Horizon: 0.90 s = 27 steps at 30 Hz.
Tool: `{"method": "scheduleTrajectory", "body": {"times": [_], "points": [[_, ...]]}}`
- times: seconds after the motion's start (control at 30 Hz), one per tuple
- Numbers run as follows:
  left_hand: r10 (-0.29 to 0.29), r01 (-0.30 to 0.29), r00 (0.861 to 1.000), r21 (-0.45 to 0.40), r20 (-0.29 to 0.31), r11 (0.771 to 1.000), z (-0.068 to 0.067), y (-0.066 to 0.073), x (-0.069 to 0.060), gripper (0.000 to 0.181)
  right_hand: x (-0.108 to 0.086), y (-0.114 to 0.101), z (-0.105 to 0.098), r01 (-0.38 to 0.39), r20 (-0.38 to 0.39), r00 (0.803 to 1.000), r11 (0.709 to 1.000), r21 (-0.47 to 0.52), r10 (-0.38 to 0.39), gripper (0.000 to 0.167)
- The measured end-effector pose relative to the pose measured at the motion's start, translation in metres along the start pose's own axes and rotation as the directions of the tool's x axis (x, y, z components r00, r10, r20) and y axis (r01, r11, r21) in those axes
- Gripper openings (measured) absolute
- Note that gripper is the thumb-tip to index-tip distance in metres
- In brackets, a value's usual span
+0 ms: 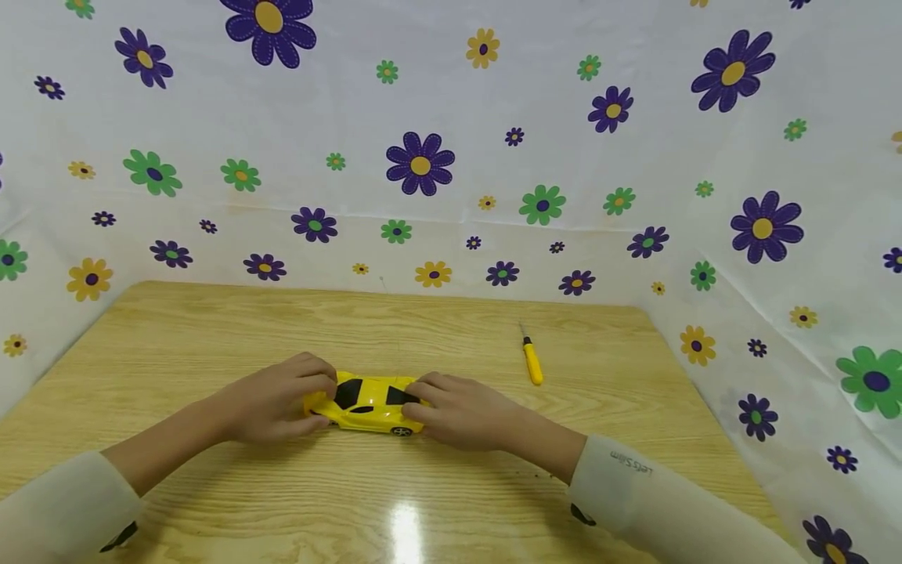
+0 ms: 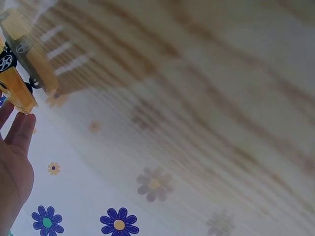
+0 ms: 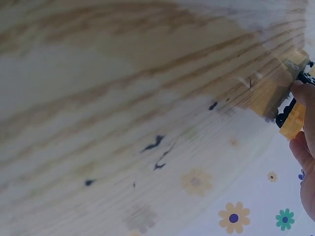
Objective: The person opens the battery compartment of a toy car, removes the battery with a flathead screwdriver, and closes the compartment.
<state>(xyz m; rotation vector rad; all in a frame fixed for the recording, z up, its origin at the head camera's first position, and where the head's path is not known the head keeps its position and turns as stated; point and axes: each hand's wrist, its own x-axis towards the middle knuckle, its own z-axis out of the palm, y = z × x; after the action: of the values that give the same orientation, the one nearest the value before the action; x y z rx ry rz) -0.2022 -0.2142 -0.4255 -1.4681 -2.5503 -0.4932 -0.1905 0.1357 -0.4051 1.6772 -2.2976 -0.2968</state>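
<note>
A yellow toy car [image 1: 373,398] with black windows is between both hands on the wooden table, its side with the wheels facing me. My left hand [image 1: 282,398] grips the car's left end, fingers over the top and thumb at the near side. At the other end, my right hand [image 1: 461,411] holds the car, its fingers curled over the rear window area. In the left wrist view, part of the car [image 2: 17,88] appears at the edge beside the fingertips. The right wrist view shows a corner of the car [image 3: 294,120] between thumb and fingers.
A screwdriver [image 1: 533,364] with a yellow handle lies behind and right of the car, tip pointing away. A white flowered cloth [image 1: 451,102] encloses the wooden table [image 1: 232,329] at the back and sides. Small dark marks [image 3: 155,143] dot the tabletop near my right forearm.
</note>
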Motion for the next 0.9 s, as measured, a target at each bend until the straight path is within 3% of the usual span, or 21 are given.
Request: {"method": "scheduleTrajectory", "body": {"times": [0.5,0.63,0.77,0.9], "points": [[0.012,-0.012,1.0,0.027,0.001,1.0,-0.0025,0.0001,-0.0013,0.025,0.0029,-0.0017,0.0034,0.033,-0.031,0.999,0.993,-0.111,-0.037,0.035],[0.016,-0.016,1.0,0.036,-0.01,0.999,-0.0045,0.0003,-0.0027,0.026,0.004,-0.0026,0.003,0.044,-0.049,0.997,0.989,-0.143,-0.052,0.03],[-0.024,0.024,1.0,0.009,-0.018,1.0,-0.0059,0.0007,-0.0053,0.027,0.0048,-0.0029,0.002,0.039,-0.036,0.998,0.99,-0.137,-0.044,0.028],[-0.081,0.08,0.996,-0.035,-0.032,0.996,-0.0059,0.0019,-0.0076,0.026,0.0058,-0.0015,0.0018,0.005,-0.005,1.0,0.999,-0.038,-0.006,0.03]]}}
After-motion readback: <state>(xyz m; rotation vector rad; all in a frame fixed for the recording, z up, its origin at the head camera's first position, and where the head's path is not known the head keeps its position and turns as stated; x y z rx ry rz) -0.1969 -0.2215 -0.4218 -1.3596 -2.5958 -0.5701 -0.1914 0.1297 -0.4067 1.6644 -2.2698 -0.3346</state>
